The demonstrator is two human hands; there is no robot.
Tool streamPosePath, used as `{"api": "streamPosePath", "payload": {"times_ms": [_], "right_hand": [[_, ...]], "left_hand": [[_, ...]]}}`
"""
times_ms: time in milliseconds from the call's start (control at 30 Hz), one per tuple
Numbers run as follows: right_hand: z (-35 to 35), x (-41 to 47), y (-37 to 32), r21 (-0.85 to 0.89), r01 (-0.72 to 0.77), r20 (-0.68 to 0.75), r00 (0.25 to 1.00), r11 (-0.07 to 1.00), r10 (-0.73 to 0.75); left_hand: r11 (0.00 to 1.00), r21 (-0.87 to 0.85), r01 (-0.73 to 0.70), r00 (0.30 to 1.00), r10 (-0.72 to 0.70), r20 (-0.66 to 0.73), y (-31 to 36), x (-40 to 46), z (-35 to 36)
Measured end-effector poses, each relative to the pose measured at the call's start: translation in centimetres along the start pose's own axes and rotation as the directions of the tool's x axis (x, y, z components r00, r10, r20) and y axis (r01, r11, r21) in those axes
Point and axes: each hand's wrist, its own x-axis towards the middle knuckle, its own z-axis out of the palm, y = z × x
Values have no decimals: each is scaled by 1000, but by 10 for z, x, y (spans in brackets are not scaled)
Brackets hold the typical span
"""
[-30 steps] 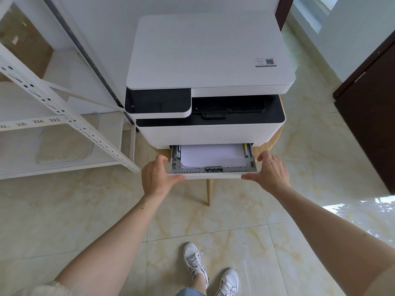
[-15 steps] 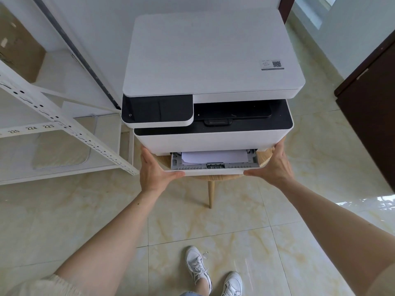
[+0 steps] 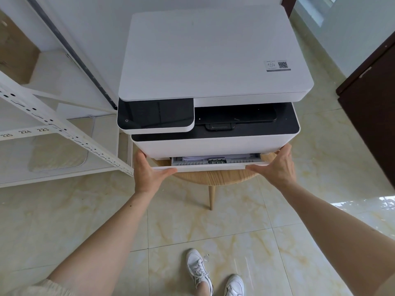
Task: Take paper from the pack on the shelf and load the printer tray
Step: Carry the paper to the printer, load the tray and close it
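Paper [image 3: 215, 157] lies inside the printer tray [image 3: 201, 166], and only a thin white strip of it shows, because the tray is pushed almost fully into the printer [image 3: 213, 82]. A narrow part of the tray, with its grey inner frame and white front edge, sticks out at the bottom of the printer.

The left hand [image 3: 147, 171] is at the left end of the tray front. Its thumb lies along the front edge and points to the right, while the other fingers go up beside the lower left corner of the printer. The right hand [image 3: 275, 165] is at the right end in the same way, mirrored: the thumb lies on the front edge and the fingers are spread upward against the lower right corner of the printer. Both hands are flat and pressed against the tray, not clenched around it.

The printer is white with a dark control panel [image 3: 156, 114] on the left and a dark output slot in the middle. It stands on a small round wooden bench [image 3: 213, 178], and one wooden leg is visible below.

To the left stands a white metal shelf [image 3: 53, 124] with numbers on its front rail. I cannot see a paper pack on it. The floor [image 3: 85, 210] has pale marbled tiles. At the bottom of the view are two white shoes [image 3: 198, 268] of the person.
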Motion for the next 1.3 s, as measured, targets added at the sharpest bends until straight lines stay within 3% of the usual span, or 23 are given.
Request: {"api": "streamPosePath", "payload": {"times_ms": [133, 333, 600, 800, 1300], "right_hand": [[-1, 0, 1, 65, 30, 25, 999, 997, -31], [-8, 0, -5, 130, -13, 16, 1000, 991, 11], [1, 8, -15, 189, -84, -119, 987, 978, 108], [2, 8, -15, 118, -104, -159, 980, 988, 122], [-14, 12, -7, -15, -65, -53, 997, 998, 64]], "left_hand": [[998, -49, -27, 997, 30, 73, -15, 4, -5], [996, -70, -54, 998, 56, 29, -11, 7, -8], [999, 40, 25, 994, -20, -104, -7, 24, -3], [990, 136, 21, 991, -3, -131, -7, 28, -3], [965, 224, -140, 990, 134, 45, -4, 28, -19]]}}
